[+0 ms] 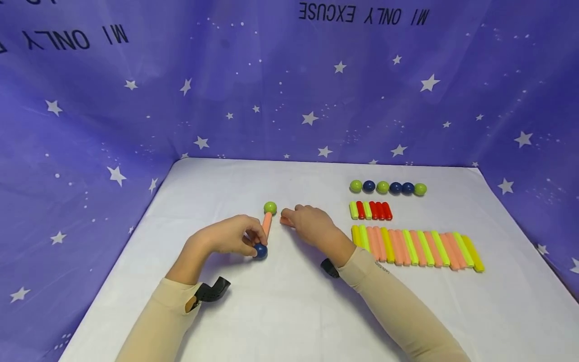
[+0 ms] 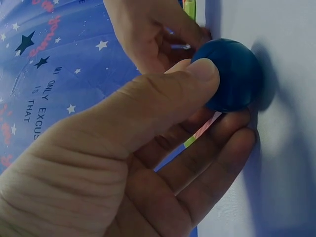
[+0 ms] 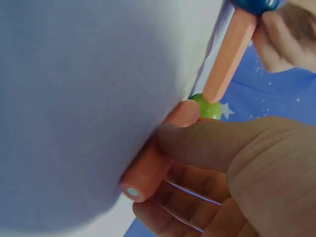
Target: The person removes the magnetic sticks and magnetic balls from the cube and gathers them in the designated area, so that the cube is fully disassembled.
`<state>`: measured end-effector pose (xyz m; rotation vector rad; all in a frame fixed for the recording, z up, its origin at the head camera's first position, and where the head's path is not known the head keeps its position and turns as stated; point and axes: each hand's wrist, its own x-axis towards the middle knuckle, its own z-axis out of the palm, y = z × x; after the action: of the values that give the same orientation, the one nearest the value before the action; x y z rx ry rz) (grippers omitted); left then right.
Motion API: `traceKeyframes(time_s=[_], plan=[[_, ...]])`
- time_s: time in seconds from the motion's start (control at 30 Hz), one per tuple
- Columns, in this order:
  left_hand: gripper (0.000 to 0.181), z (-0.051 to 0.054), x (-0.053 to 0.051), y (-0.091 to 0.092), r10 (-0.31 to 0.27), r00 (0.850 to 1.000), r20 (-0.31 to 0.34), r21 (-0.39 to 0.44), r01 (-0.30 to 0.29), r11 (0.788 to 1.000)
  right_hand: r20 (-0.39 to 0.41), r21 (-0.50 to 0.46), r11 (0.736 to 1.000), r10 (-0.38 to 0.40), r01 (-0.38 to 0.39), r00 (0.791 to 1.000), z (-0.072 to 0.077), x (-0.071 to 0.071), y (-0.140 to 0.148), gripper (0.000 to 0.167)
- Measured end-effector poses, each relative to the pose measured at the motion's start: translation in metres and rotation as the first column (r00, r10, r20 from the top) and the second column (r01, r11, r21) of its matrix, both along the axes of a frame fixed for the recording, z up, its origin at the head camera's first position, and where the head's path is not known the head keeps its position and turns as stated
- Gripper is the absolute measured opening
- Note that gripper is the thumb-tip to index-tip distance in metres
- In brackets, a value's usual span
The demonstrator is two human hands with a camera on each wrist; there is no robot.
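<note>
My left hand pinches a dark blue ball between thumb and fingers, low over the white table. From that ball a salmon-coloured rod runs away to a light green ball; in the right wrist view the rod appears to touch both balls. To the right, my right hand holds another salmon rod between thumb and fingers, close to the tabletop. A small silvery disc shows in that rod's end. The fingers hide part of it in the head view.
At right on the white table lie a row of green and blue balls, a row of short red and yellow-green rods, and a long row of salmon and yellow rods. Purple star-printed cloth surrounds the back and sides.
</note>
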<state>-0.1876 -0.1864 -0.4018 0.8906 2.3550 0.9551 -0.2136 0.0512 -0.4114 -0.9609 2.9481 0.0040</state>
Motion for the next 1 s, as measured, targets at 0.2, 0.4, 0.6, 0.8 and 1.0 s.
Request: traceKeyframes(time_s=[0.2,0.4,0.6,0.8,1.0], plan=[[0.024,0.001,0.0,0.0,0.008,1.0,0.022,-0.006,-0.008,1.0,0.02,-0.065,0.997,0.037,-0.035,0.999,0.003,0.016,0.019,0.015],[0.023,0.001,-0.001,-0.002,0.016,1.0,0.025,-0.004,-0.016,1.0,0.014,-0.217,0.974,0.065,-0.061,0.998,0.008,0.021,0.055,0.019],[0.023,0.003,-0.002,-0.001,0.018,0.999,0.031,-0.007,-0.018,1.0,0.021,-0.329,0.944,-0.032,0.038,0.999,0.02,0.021,0.105,0.034],[0.024,0.0,-0.004,0.001,-0.009,1.0,0.02,0.012,0.008,1.0,0.079,-0.393,0.886,-0.236,0.247,0.969,0.03,0.022,0.173,0.04],[0.025,0.0,-0.004,0.0,-0.04,0.999,0.007,0.029,0.039,0.999,0.141,-0.361,0.783,-0.491,0.506,0.86,0.034,0.026,0.254,0.049]])
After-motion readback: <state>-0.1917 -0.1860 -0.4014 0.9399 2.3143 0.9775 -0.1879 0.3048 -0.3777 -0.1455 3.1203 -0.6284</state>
